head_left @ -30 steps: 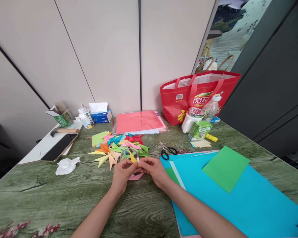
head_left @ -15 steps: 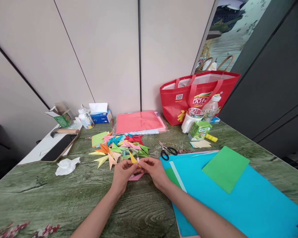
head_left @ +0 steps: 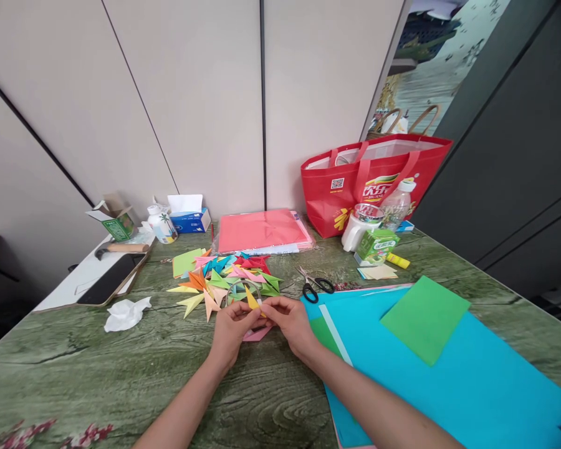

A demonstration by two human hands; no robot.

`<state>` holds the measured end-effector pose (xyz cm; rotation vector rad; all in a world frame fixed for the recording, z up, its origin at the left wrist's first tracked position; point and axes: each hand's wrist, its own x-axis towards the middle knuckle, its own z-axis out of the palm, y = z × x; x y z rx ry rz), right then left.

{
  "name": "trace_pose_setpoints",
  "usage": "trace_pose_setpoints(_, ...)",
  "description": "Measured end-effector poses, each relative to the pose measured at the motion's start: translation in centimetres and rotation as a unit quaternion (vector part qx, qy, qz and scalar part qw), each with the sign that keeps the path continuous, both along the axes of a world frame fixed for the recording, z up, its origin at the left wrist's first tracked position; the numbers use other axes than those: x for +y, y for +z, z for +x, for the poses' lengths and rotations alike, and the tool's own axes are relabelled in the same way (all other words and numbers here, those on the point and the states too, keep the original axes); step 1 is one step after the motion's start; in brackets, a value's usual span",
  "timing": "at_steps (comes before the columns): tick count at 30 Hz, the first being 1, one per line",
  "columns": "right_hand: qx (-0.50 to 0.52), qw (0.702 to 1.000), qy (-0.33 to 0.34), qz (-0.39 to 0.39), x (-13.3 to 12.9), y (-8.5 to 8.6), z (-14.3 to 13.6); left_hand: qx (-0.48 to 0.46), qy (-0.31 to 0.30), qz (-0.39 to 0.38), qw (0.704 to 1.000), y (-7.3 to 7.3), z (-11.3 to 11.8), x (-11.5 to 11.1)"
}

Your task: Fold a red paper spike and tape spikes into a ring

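My left hand [head_left: 232, 327] and my right hand [head_left: 290, 322] meet at the middle of the table, fingers pinched on a small folded yellow paper [head_left: 251, 299]. A bit of white shows beside the yellow piece, between the fingertips. Just behind the hands lies a round ring [head_left: 236, 282], partly covered by them. Part of a pink paper piece [head_left: 257, 335] shows below the fingers. Beyond the hands spreads a heap of folded paper pieces [head_left: 219, 267] in several colours.
Black-handled scissors [head_left: 311, 288] lie right of the heap. Large blue sheets [head_left: 402, 349] with a green square [head_left: 425, 319] cover the right side. Crumpled tissue [head_left: 127, 313] and a phone [head_left: 110, 279] lie left. A red bag [head_left: 322, 193] stands behind a mug [head_left: 354, 232].
The yellow paper has tilted or shifted very slightly to the right between my fingers. Both hands remain in nearly the same place.
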<state>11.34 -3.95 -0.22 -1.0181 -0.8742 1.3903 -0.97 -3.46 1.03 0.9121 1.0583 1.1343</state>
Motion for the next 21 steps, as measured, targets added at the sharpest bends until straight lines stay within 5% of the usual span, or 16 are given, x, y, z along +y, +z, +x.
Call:
trace_pose_setpoints(12,-0.199,0.964,-0.075,0.161,-0.7,0.0,-0.1,-0.028,0.035,-0.01,0.999,0.6,0.1,0.0)
trace_pose_setpoints(21,-0.3,0.896,-0.098,0.311,-1.4,-0.5,-0.7,-0.052,0.06,0.0,0.997,0.3,-0.1,0.2)
